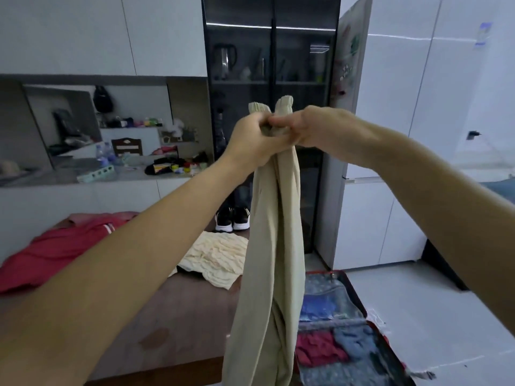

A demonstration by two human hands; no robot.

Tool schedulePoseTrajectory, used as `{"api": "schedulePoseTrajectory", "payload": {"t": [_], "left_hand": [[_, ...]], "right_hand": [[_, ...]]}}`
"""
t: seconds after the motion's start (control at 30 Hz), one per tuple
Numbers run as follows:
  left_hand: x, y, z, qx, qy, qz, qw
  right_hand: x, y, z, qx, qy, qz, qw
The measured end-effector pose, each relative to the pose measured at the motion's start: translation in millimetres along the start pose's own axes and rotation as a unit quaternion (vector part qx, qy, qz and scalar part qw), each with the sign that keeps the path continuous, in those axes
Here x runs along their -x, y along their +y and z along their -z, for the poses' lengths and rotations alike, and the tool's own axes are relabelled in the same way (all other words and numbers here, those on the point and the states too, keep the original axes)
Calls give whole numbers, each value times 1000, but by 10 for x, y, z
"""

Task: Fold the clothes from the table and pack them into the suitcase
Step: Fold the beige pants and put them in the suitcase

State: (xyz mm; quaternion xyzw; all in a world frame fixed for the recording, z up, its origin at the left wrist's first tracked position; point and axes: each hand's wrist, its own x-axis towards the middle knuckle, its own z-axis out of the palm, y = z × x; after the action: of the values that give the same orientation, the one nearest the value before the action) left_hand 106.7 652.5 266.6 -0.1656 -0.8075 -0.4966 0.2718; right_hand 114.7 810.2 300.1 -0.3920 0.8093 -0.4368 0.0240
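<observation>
Currently both hands are closed tight, side by side at arm's length. My left hand [252, 140] and right hand [315, 126] each grip the gathered elastic ends of a pair of long beige fabric trousers [276, 246]. The trousers hang straight down below my fists, legs together, not yet folded.

Below and left of my hands, on the brown table [195, 307], lie a crumpled red garment [55, 252] and a cream ribbed knit top [217, 257], both unfolded. Below and right, on the floor, the open red-edged suitcase [353, 292] holds a dark red item [317, 349] and a grey-blue item [354, 341].

Assessment: packing has begun, and three pieces are outstanding as far as is visible.
</observation>
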Motion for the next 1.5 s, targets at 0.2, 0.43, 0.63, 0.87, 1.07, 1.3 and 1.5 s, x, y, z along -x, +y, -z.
{"api": "schedulePoseTrajectory", "payload": {"t": [0.2, 0.43, 0.63, 0.87, 1.07, 1.3, 1.5], "left_hand": [[38, -156, 200, 29, 33, -4, 999], [158, -294, 395, 172, -3, 69, 983], [248, -405, 614, 252, -121, 116, 953], [387, -651, 698, 241, -81, 148, 956], [547, -917, 737, 162, -27, 189, 968], [884, -1246, 800, 103, -55, 215, 970], [1423, -1828, 769, 28, -43, 261, 964]], "right_hand": [[-140, 180, -87, -61, 32, 20, 997], [-316, 366, -161, 147, 201, 72, 966], [-411, 350, -181, 159, 90, 83, 980], [-598, 300, -317, 297, 22, 56, 953], [-683, 277, -448, 308, -5, 56, 950], [-800, 58, -478, 349, 27, 122, 929], [-880, -94, -342, 352, 47, 126, 926]]}}
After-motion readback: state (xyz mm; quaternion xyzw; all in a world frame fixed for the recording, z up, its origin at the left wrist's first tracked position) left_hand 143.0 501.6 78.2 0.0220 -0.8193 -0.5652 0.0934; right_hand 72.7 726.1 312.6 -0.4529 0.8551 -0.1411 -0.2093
